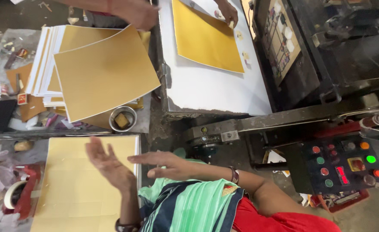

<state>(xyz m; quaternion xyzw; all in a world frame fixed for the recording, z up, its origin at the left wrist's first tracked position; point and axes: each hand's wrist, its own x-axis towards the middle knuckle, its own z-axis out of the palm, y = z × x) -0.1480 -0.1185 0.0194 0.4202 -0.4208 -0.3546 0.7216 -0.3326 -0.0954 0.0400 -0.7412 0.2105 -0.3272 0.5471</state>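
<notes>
Worker's left hand open, fingers spread, empty, above pale yellow sheet stack on near table. Right hand flat, empty, just off stack's right edge. Likely risk: careless swipe skews top sheets, or wrist catches metal bowl nearby.

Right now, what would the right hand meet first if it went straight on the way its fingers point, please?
Probably the open left hand, raised over the pale yellow sheets, though depth is unclear.
</notes>
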